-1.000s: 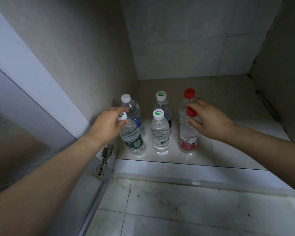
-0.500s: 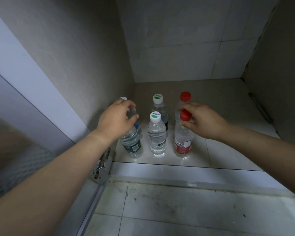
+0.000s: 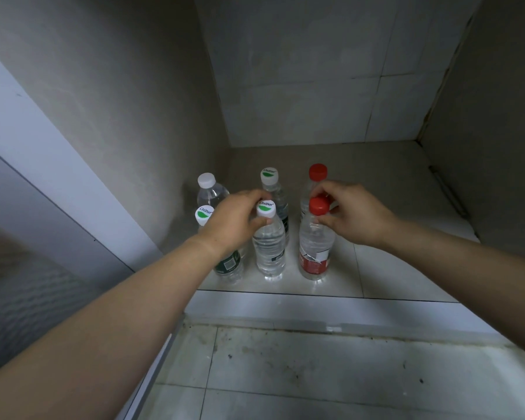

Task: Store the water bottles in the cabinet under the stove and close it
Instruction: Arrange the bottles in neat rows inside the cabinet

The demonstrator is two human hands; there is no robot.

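Left hand [image 3: 234, 221] holds the front middle bottle [image 3: 269, 250], right hand [image 3: 356, 215] the nearer red-capped bottle [image 3: 315, 250]

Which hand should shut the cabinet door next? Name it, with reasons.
Left, probably. The open door stands on the left, nearest the left hand; the right hand would have to reach across. Both must let go first: left grips the middle front bottle, right pinches the red-capped front bottle.

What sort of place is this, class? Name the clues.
Likely a low tiled kitchen cabinet: grey tiled back wall, close side walls, and clear plastic water bottles standing on its pale tiled floor.
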